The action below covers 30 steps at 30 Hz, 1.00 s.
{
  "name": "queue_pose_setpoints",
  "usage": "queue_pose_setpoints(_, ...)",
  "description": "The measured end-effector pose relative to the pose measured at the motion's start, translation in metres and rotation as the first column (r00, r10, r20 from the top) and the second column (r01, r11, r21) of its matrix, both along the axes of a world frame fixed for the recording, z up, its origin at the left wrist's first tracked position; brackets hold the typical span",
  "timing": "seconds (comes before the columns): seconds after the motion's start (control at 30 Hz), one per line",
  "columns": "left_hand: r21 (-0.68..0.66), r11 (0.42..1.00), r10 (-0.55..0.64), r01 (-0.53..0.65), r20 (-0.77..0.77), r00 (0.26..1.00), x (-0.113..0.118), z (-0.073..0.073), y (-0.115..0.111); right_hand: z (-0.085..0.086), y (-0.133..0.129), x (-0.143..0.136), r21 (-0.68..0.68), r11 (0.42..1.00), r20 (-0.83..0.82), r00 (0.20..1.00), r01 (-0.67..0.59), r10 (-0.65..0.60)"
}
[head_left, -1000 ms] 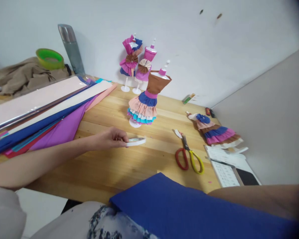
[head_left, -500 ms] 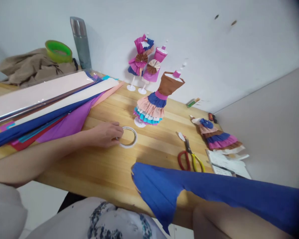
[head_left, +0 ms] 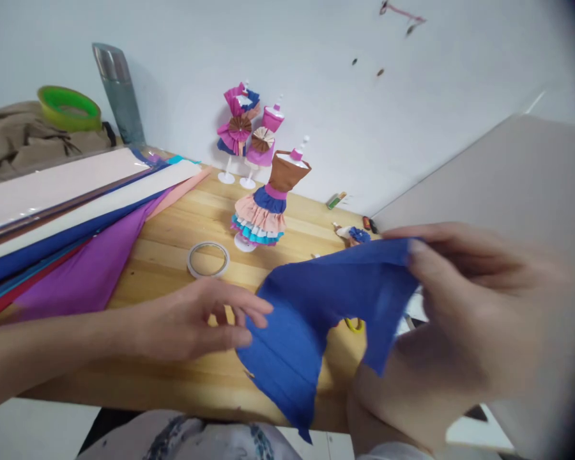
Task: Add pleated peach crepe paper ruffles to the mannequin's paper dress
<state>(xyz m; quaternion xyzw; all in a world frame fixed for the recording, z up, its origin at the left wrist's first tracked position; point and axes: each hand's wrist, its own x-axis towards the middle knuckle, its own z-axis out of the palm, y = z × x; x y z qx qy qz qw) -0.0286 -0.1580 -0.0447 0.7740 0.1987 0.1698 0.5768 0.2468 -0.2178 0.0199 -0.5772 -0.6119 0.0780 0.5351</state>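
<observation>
A torn-edged piece of blue crepe paper [head_left: 292, 306] hangs from my right hand [head_left: 474, 306], its upper corner pinched between thumb and fingers. The paper's left part droops over the front of the wooden table. My left hand [head_left: 196, 319] reaches in from the left with fingers apart and nothing in them, its fingertips at the paper's left edge; whether they touch it I cannot tell. Just beyond that hand lies a roll of white tape [head_left: 226, 260]. Behind the paper, a yellow scissor handle [head_left: 355, 326] peeks out, the rest of the scissors hidden.
A small dress form in a ruffled paper dress [head_left: 263, 207] stands at mid-table, with two more dressed forms [head_left: 239, 124] by the wall. Stacked crepe paper sheets [head_left: 76, 211] cover the left side. Farther back are a flask [head_left: 119, 96], green tape [head_left: 69, 108] and brown cloth [head_left: 9, 140].
My left hand has left the tape roll and come nearer to the blue paper. My right hand has risen into view, lifting the paper's right part. The whole view has shifted to the right.
</observation>
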Motion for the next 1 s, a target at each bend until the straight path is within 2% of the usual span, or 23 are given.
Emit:
queue_pose_setpoints(0.03,-0.091,0.995,-0.032,0.033,0.013,0.999,0.007,0.006,-0.006,-0.001,0.003,-0.006,0.004,1.0,0.02,1.0,-0.008,0.008)
queue_pose_setpoints(0.1,-0.228,0.973,0.004,0.024,0.122,0.993,0.022,0.011,-0.01,-0.003,0.011,-0.022,-0.031,0.994,0.095,0.99,-0.104,0.107)
queue_pose_setpoints(0.2,-0.429,0.903,0.135,0.034,0.358,0.924,0.044,0.007,-0.006,-0.007,0.02,-0.046,-0.138,0.949,0.206,0.929,-0.284,0.308)
queue_pose_setpoints(0.27,-0.553,0.833,0.264,0.021,0.429,0.864,0.051,0.006,-0.002,-0.008,0.023,-0.055,-0.247,0.882,0.228,0.86,-0.402,0.456)
queue_pose_setpoints(0.33,-0.656,0.752,0.402,-0.063,0.381,0.833,0.051,0.007,0.003,-0.008,0.023,-0.057,-0.361,0.771,0.17,0.776,-0.524,0.607)
queue_pose_setpoints(0.4,-0.705,0.683,0.504,-0.19,0.266,0.822,0.045,0.008,0.007,-0.007,0.022,-0.053,-0.419,0.686,0.073,0.731,-0.595,0.679)
queue_pose_setpoints(0.43,-0.709,0.662,0.532,-0.244,0.214,0.819,0.041,0.008,0.01,-0.006,0.023,-0.049,-0.409,0.683,0.035,0.737,-0.605,0.675)
queue_pose_setpoints(0.47,-0.704,0.654,0.538,-0.277,0.175,0.825,0.038,0.008,0.012,-0.006,0.023,-0.045,-0.378,0.707,0.012,0.76,-0.598,0.65)
queue_pose_setpoints(0.53,-0.674,0.684,0.487,-0.28,0.136,0.863,0.033,0.007,0.016,-0.007,0.028,-0.038,-0.264,0.793,-0.008,0.824,-0.549,0.567)
queue_pose_setpoints(0.57,-0.65,0.717,0.435,-0.251,0.137,0.89,0.031,0.007,0.017,-0.009,0.033,-0.035,-0.208,0.817,-0.017,0.837,-0.538,0.547)
queue_pose_setpoints(0.6,-0.613,0.761,0.374,-0.211,0.148,0.916,0.031,0.008,0.017,-0.011,0.038,-0.034,-0.17,0.812,-0.03,0.826,-0.558,0.562)
queue_pose_setpoints(0.63,-0.557,0.814,0.3,-0.163,0.163,0.94,0.031,0.009,0.016,-0.014,0.044,-0.034,-0.157,0.777,-0.047,0.791,-0.609,0.61)
queue_pose_setpoints(0.67,-0.479,0.87,0.223,-0.115,0.176,0.959,0.031,0.011,0.016,-0.018,0.05,-0.036,-0.175,0.705,-0.074,0.723,-0.687,0.687)
queue_pose_setpoints(0.73,-0.287,0.956,0.103,-0.051,0.168,0.98,0.03,0.018,0.013,-0.027,0.061,-0.041,-0.258,0.492,-0.166,0.54,-0.831,0.825)
queue_pose_setpoints(0.77,-0.196,0.98,0.071,-0.041,0.15,0.986,0.03,0.021,0.012,-0.032,0.065,-0.044,-0.291,0.401,-0.215,0.467,-0.869,0.857)
queue_pose_setpoints(0.8,-0.121,0.992,0.06,-0.044,0.129,0.99,0.028,0.024,0.011,-0.036,0.069,-0.046,-0.316,0.336,-0.259,0.422,-0.887,0.869)
queue_pose_setpoints(0.87,-0.023,0.996,0.088,-0.086,0.097,0.991,0.024,0.029,0.01,-0.042,0.073,-0.049,-0.337,0.283,-0.325,0.393,-0.898,0.86)
queue_pose_setpoints(1.0,0.073,0.975,0.21,-0.21,0.011,0.978,0.016,0.029,0.012,-0.042,0.073,-0.045,-0.365,0.276,-0.411,0.419,-0.889,0.809)
